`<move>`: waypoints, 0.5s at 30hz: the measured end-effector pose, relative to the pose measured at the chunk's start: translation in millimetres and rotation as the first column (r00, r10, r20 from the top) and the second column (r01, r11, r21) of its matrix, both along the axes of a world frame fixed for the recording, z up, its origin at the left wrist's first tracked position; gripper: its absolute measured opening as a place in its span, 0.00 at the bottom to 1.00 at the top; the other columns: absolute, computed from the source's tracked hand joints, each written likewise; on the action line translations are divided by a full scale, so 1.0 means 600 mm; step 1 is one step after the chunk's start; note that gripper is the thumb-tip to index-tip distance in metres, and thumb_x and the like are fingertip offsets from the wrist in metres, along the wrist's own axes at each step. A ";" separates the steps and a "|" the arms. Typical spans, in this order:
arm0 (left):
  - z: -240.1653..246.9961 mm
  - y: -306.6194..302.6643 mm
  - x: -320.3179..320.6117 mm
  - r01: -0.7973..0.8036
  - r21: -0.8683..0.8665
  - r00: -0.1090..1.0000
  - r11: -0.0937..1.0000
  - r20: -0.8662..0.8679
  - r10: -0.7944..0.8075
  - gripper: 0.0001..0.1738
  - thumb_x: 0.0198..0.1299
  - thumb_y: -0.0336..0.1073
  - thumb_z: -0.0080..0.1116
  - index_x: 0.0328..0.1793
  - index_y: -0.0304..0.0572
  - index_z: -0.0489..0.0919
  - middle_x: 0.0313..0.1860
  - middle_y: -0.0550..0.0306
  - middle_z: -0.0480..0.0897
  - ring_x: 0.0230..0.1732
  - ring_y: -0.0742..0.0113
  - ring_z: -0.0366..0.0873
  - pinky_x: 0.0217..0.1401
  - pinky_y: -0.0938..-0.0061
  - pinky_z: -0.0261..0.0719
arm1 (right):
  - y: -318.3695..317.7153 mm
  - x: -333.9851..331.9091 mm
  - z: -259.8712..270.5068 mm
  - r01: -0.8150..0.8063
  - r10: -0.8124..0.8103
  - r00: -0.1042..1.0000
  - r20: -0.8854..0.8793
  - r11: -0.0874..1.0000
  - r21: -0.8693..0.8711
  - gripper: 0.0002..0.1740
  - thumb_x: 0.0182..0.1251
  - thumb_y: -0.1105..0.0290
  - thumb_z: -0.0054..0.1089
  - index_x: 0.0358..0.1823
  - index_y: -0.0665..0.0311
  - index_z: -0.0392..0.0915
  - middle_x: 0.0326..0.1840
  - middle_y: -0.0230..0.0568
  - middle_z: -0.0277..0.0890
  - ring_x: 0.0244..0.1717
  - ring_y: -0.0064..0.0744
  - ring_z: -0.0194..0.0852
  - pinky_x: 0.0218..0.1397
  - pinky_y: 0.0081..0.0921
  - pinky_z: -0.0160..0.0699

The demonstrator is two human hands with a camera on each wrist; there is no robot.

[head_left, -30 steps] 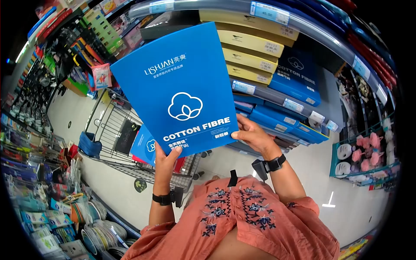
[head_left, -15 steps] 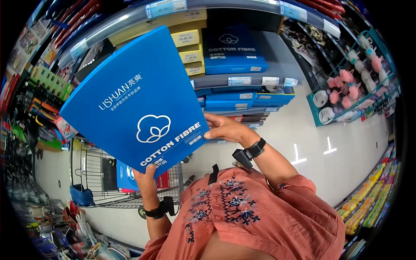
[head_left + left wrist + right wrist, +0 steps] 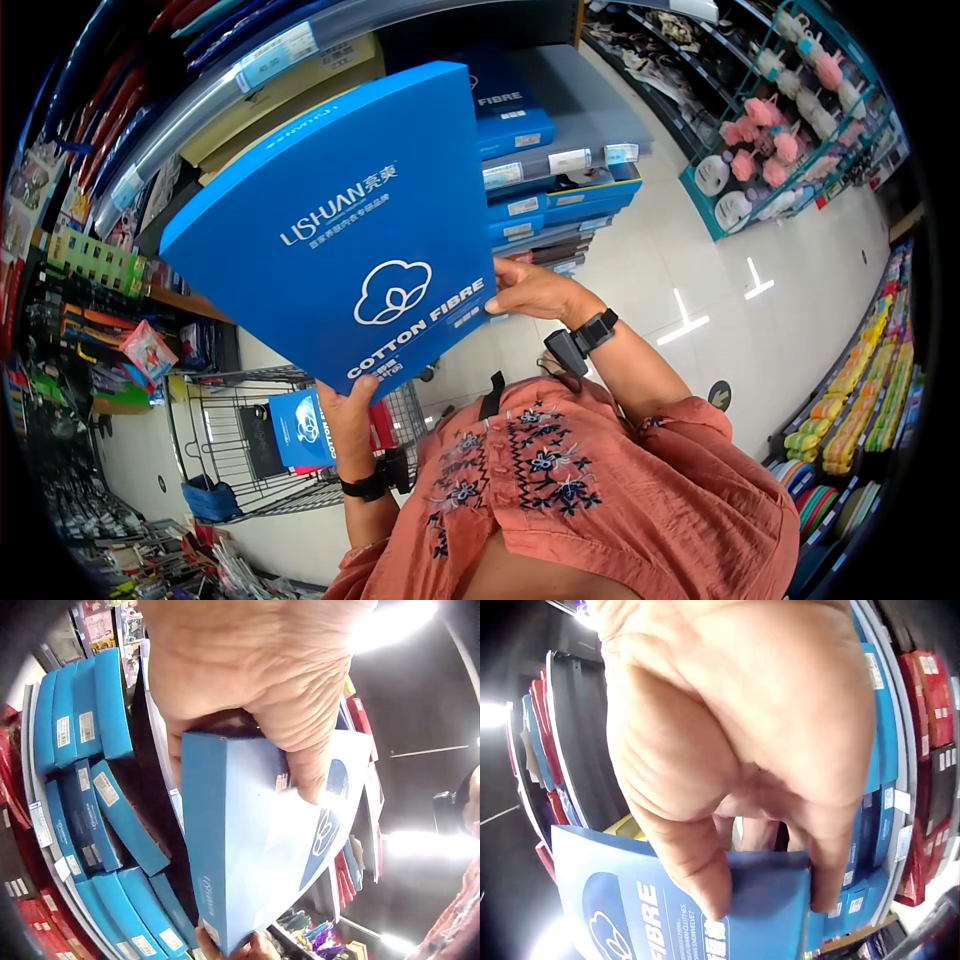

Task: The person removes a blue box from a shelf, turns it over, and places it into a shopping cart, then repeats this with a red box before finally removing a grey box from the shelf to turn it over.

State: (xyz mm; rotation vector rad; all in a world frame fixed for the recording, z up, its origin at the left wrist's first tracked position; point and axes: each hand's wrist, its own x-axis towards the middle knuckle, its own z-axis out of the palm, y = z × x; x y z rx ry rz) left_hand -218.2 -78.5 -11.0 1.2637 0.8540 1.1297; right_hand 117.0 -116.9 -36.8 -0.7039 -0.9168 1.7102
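A flat blue garment box (image 3: 300, 280) lettered "LISHUAN" and "COTTON FIBRE", with a white cotton-boll outline, is held up in front of the chest. My left hand (image 3: 349, 425) grips its lower left corner, thumb on the printed front. At the right edge, near the bottom, my right hand (image 3: 543, 293) pinches the box between the thumb in front and fingers behind. The right wrist view shows that thumb (image 3: 705, 889) pressed beside the white lettering. In the left wrist view, the box's narrow side (image 3: 206, 840) faces the camera, and the other hand's fingertips touch its far end.
Shelves (image 3: 600, 110) with stacked blue and yellow boxes stand right behind the held box. Below left is a wire shopping cart (image 3: 225, 395) carrying another blue box (image 3: 300, 428). A teal rack (image 3: 800, 165) of pink items stands at the upper right, beyond pale floor tiles (image 3: 640, 270).
The head view has turned rightward, bringing in more floor and the teal rack. The box has tilted so its top edge shows. Both hands keep hold of it.
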 end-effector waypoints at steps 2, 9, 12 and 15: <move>0.004 0.002 0.017 0.034 -0.004 0.999 0.999 -0.011 -0.034 0.41 0.58 0.34 0.73 0.76 0.34 0.67 0.62 0.52 0.80 0.60 0.63 0.79 0.66 0.69 0.76 | -0.013 0.012 -0.003 0.035 -0.036 0.999 -0.008 0.999 -0.026 0.44 0.64 0.79 0.66 0.81 0.64 0.58 0.74 0.46 0.68 0.75 0.36 0.66 0.78 0.33 0.66; 0.043 0.008 0.105 0.179 -0.011 0.980 0.984 -0.089 -0.179 0.38 0.59 0.33 0.70 0.74 0.33 0.67 0.60 0.50 0.80 0.58 0.65 0.80 0.62 0.70 0.79 | -0.067 0.068 -0.023 0.194 -0.198 0.979 -0.044 0.977 -0.083 0.41 0.65 0.80 0.65 0.79 0.63 0.61 0.68 0.43 0.74 0.70 0.36 0.72 0.75 0.36 0.71; 0.047 0.017 0.146 0.240 0.037 0.960 0.970 -0.159 -0.231 0.35 0.62 0.39 0.70 0.71 0.33 0.68 0.57 0.50 0.80 0.54 0.66 0.79 0.58 0.71 0.79 | -0.097 0.088 -0.021 0.267 -0.273 0.960 -0.058 0.959 -0.100 0.38 0.65 0.78 0.66 0.77 0.62 0.63 0.67 0.42 0.76 0.67 0.36 0.76 0.73 0.39 0.75; 0.065 0.029 0.186 0.329 0.047 0.924 0.943 -0.220 -0.312 0.33 0.64 0.42 0.69 0.69 0.32 0.69 0.55 0.50 0.80 0.53 0.67 0.79 0.57 0.71 0.79 | -0.128 0.109 -0.013 0.337 -0.345 0.938 -0.034 0.930 -0.147 0.39 0.66 0.76 0.66 0.78 0.62 0.63 0.67 0.42 0.76 0.66 0.35 0.77 0.71 0.38 0.76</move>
